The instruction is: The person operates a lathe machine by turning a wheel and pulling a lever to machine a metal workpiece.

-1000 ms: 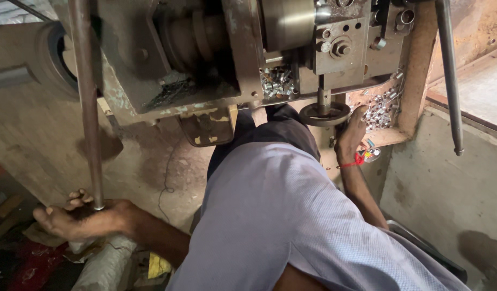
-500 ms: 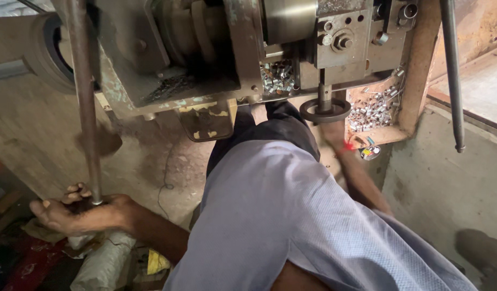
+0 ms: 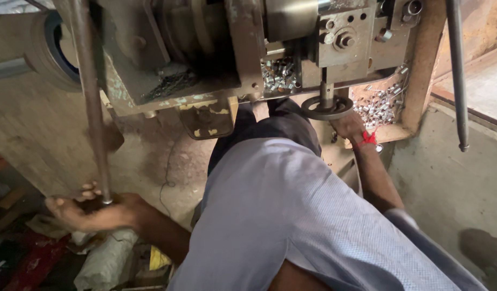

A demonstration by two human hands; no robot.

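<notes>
Head view, looking straight down the person's own body at an old metal machine [image 3: 232, 59]. At about eight o'clock the left hand [image 3: 92, 211] sits low beside the long steel lever rod [image 3: 92, 108], right at the rod's bottom end. The fingers [image 3: 87, 189] are loosely curled around the rod's foot, thumb stretched out to the left; I judge that low grip gives the most leverage on a bar that runs all the way up past the machine's frame.

Over at one o'clock, the right hand [image 3: 348, 125] reaches up under the small dark handwheel [image 3: 327, 108] on its vertical spindle. The hand touches the wheel's rim from below. Whether those fingers are spread or pinching I cannot tell, since the wheel and the back of the hand hide them. A red thread band [image 3: 368, 138] circles that wrist.

Just beyond the wheel, toward two o'clock, a heap of small shiny metal pieces [image 3: 380, 102] lies in a wooden tray [image 3: 421, 64], likely where the machine drops them. A second steel rod [image 3: 457, 75] hangs at three o'clock, untouched. The light blue shirt [image 3: 291, 215] fills the centre.
</notes>
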